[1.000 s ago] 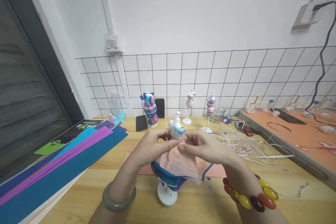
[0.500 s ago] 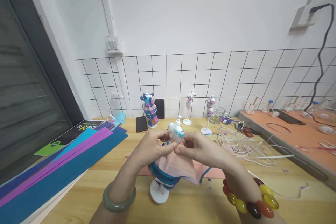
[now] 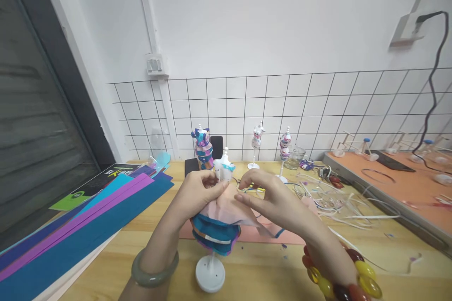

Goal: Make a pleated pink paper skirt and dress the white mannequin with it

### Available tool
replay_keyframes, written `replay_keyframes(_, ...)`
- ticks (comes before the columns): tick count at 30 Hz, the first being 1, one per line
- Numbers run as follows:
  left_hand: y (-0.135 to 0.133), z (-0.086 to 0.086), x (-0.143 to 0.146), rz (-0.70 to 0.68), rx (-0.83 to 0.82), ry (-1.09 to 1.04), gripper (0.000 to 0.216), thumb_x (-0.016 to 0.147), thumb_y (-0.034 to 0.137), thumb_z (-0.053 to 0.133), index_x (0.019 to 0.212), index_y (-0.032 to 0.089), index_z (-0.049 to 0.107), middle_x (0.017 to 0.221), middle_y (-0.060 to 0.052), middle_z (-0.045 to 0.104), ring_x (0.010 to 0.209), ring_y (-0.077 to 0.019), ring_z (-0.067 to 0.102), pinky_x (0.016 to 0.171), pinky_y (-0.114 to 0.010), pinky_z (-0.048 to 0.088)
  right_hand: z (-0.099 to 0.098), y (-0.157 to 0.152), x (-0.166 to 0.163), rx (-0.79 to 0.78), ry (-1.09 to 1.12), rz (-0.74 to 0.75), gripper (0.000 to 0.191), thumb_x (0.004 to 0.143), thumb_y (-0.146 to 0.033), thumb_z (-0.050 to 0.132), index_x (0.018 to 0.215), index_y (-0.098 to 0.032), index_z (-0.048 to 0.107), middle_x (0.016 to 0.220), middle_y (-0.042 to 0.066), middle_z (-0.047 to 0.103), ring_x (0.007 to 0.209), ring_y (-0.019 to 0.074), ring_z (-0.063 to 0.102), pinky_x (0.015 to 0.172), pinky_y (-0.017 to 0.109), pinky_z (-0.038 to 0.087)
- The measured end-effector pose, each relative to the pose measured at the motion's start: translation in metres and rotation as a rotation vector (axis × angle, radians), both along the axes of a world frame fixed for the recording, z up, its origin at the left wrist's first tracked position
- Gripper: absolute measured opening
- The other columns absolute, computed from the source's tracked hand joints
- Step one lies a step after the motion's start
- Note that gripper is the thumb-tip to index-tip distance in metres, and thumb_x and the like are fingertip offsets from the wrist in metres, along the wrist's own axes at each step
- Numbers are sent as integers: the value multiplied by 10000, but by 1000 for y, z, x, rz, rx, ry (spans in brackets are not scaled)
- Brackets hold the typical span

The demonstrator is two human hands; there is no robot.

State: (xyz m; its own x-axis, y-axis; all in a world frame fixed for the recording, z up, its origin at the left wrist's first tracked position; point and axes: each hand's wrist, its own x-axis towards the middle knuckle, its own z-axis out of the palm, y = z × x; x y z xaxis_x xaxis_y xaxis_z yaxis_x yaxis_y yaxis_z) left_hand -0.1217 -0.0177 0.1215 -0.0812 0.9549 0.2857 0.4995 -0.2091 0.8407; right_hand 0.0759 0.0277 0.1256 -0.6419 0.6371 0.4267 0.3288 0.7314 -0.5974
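A small white mannequin [image 3: 223, 170] on a round white stand [image 3: 210, 275] rises in front of me on the wooden table [image 3: 268, 273]. It wears a layered blue paper skirt [image 3: 213, 235] with a pink paper piece [image 3: 226, 208] draped over it. My left hand [image 3: 198, 193] pinches the pink paper at the mannequin's waist. My right hand [image 3: 270, 195] pinches the same paper from the right, fingers curled.
Blue and purple paper strips [image 3: 81, 223] lie at the left. Other dressed mannequins [image 3: 202, 148] and two phones [image 3: 190, 166] stand by the gridded wall. White paper scraps [image 3: 339, 200] and an orange mat [image 3: 399, 178] lie to the right.
The mannequin has tilted and shifted left, showing more of its blue skirt and stand. Both hands moved with it, and my right hand's fingers loosened a little.
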Motion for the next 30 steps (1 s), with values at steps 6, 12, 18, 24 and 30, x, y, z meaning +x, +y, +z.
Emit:
replay_keyframes(6, 0, 1, -13, 126, -2, -11, 353, 716, 488, 615, 613, 156, 549, 584, 40, 488, 573, -115, 453, 528, -229, 335, -1, -20, -11, 78, -77, 161, 96, 806, -206, 642, 883, -209, 585, 884, 8, 596, 796, 144, 551, 702, 258, 437)
replay_keyframes(12, 0, 2, -13, 172, 2, -98, 379, 687, 492, 638, 569, 156, 508, 559, 48, 444, 544, -101, 406, 501, -224, 293, -10, -24, -20, 350, -76, 162, 136, 844, -68, 503, 787, -172, 569, 730, 10, 562, 678, 134, 497, 595, 245, 378)
replay_keyframes(18, 0, 4, -17, 190, 27, -199, 375, 690, 479, 646, 571, 148, 513, 565, 42, 453, 560, -105, 420, 523, -228, 297, -12, -22, -24, 737, 83, 48, 168, 853, -31, 448, 788, -138, 560, 711, 58, 565, 636, 152, 457, 553, 274, 340)
replay_keyframes(24, -1, 5, -18, 161, 50, -312, 374, 700, 480, 646, 585, 144, 528, 570, 44, 442, 565, -103, 420, 525, -227, 300, -15, -23, -26, 922, 181, 45, 171, 817, 9, 492, 885, -135, 555, 750, 79, 584, 642, 162, 477, 536, 281, 336)
replay_keyframes(30, -4, 5, -20, 71, 51, -292, 314, 712, 437, 661, 661, 134, 601, 626, 13, 529, 615, -127, 491, 562, -240, 353, -9, -21, -20, 495, 347, 169, 122, 855, -99, 485, 943, -163, 540, 829, 57, 560, 756, 164, 533, 650, 293, 418)
